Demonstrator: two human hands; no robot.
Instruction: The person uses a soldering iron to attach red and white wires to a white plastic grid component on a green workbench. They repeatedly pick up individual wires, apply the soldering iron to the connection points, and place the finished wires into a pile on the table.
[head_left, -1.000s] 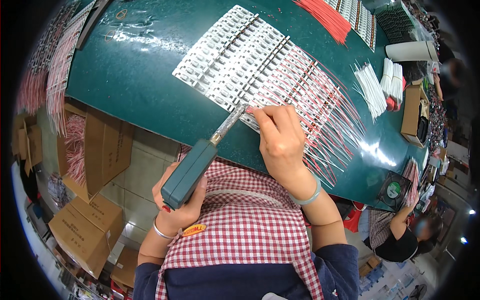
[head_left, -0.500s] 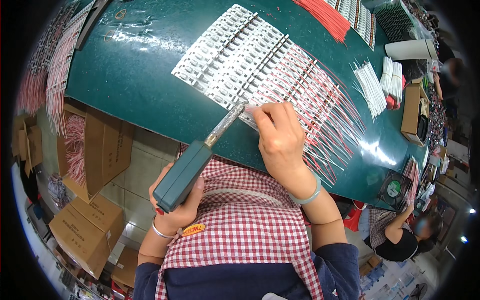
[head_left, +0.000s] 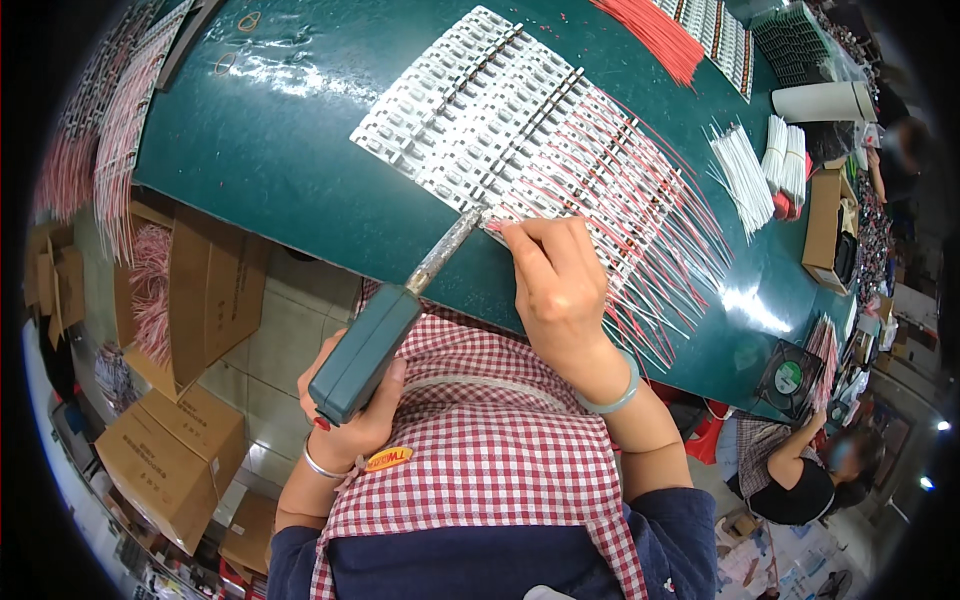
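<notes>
My left hand (head_left: 372,412) is wrapped round the dark green handle of a soldering iron (head_left: 366,352). Its metal tip reaches up to the near edge of a white panel (head_left: 455,95) of small circuit boards, lying slanted on the table. Beside the tip, my right hand (head_left: 562,285) pinches the end of a red wire (head_left: 495,227) against that edge; the exact contact is too small to make out. Rows of red and white wires (head_left: 690,235) fan out rightward from the panel's right part. The left part of the panel carries no wires.
The green table (head_left: 250,180) also holds a bundle of red wires (head_left: 660,40), bundles of white wires (head_left: 740,175), a small fan (head_left: 788,377) and wired panels (head_left: 140,120) at far left. Cardboard boxes (head_left: 175,465) stand below on the left. A co-worker (head_left: 800,480) sits at right.
The iron's tip has shifted slightly left and down along the panel's near edge. My right hand has dropped a little, still pinching. The panel sits marginally further right in the picture.
</notes>
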